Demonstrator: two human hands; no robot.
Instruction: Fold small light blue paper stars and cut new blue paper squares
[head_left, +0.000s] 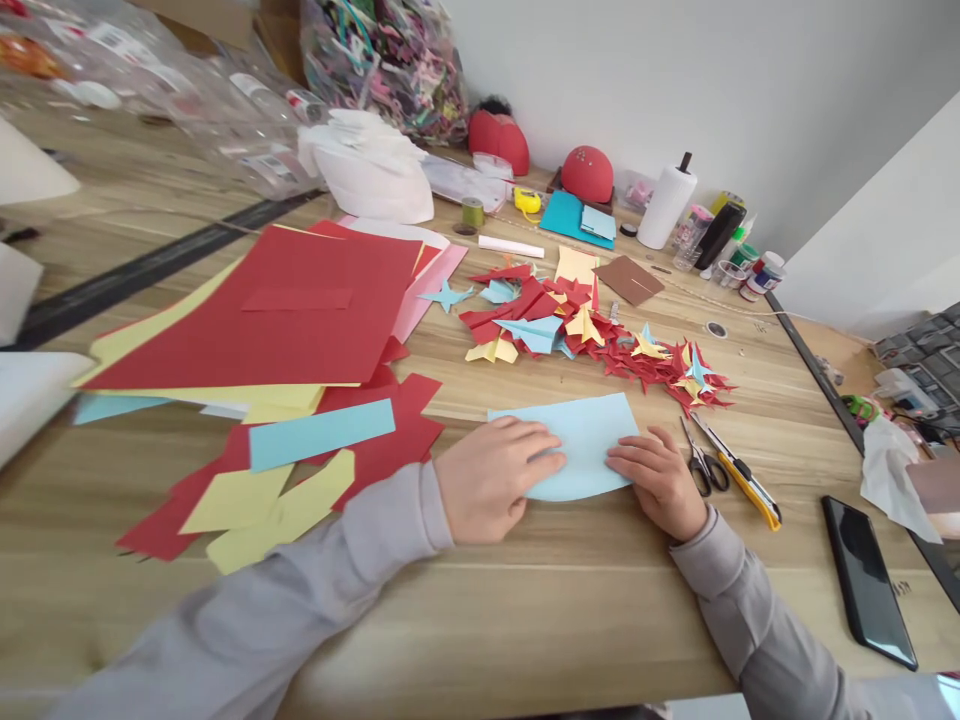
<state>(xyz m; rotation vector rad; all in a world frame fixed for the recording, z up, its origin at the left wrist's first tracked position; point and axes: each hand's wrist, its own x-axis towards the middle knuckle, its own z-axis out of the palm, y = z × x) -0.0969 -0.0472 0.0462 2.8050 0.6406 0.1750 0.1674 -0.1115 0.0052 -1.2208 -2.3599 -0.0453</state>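
Note:
A light blue sheet of paper (589, 440) lies on the wooden table in front of me, its near edge bowed in a soft curve. My left hand (499, 475) is on its left part, fingers closed together over the paper, with the thumb toward the near side. At the right edge, my right hand (664, 480) holds the same sheet with bent fingers on top; its thumb is hidden. Just right of that hand are black-handled scissors (706, 470) and a yellow utility knife (746, 485).
Folded paper pieces in red, blue and yellow form a pile (540, 310) beyond the sheet. Large red sheets (300, 330) and cut strips lie left. A phone (868, 580) rests at right. Bottles, a red pincushion (587, 174) and a stuffed plastic bag (390, 65) line the back.

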